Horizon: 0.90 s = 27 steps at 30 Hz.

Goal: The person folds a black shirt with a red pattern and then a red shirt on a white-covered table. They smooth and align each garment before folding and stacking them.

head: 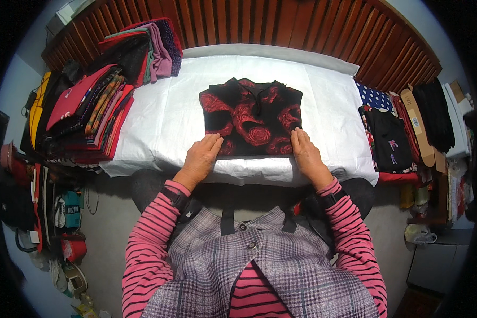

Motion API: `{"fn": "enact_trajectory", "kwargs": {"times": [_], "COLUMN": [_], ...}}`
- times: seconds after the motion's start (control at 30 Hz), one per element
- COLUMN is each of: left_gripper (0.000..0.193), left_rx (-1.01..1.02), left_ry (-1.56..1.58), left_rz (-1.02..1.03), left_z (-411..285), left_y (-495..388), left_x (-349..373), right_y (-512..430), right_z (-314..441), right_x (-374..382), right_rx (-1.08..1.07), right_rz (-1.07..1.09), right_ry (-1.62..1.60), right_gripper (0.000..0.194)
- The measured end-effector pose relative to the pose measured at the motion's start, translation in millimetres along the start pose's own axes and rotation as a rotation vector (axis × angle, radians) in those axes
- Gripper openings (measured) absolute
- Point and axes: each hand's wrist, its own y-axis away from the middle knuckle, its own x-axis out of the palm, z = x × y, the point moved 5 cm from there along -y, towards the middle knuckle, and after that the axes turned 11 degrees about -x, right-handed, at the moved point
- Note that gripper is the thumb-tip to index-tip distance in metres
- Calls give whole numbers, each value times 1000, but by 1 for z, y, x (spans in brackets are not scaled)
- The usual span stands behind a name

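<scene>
A folded black garment with a red swirling rose pattern point(252, 123) lies on a white sheet point(330, 119) before me, its collar pointing away. A short dark placket or tie runs down from the neckline. My left hand point(201, 157) holds the near left corner, fingers together over the edge. At the near right corner, my right hand point(306, 155) grips the side edge in the same way. Both thumbs are mostly hidden. The garment's near edge looks straight and lies close to the front of the sheet.
Stacked folded clothes point(83, 107) stand at the left, with another pile point(155, 47) behind them. On the right are a folded black garment with purple motifs point(391, 139), a cardboard piece point(415, 119) and black cloth point(435, 115). A slatted wooden headboard point(262, 24) closes off the back.
</scene>
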Motion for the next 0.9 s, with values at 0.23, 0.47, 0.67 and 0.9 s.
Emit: {"fn": "enact_trajectory", "kwargs": {"times": [0.23, 0.47, 0.67, 0.9], "left_gripper": [29, 55, 65, 56], "left_rx": [-386, -820, -921, -926], "left_ry": [337, 319, 222, 369], "left_rz": [-27, 73, 227, 282], "left_z": [40, 67, 63, 73], "left_y": [-1, -35, -52, -61], "left_x": [-3, 18, 35, 44], "right_y": [2, -14, -26, -32], "right_z": [-48, -72, -72, -83], "right_x": [-14, 10, 32, 43], "right_rx": [143, 576, 695, 808], "right_rz": [65, -11, 79, 113], "right_ry": [-540, -471, -463, -759], "right_gripper": [50, 34, 49, 48]}}
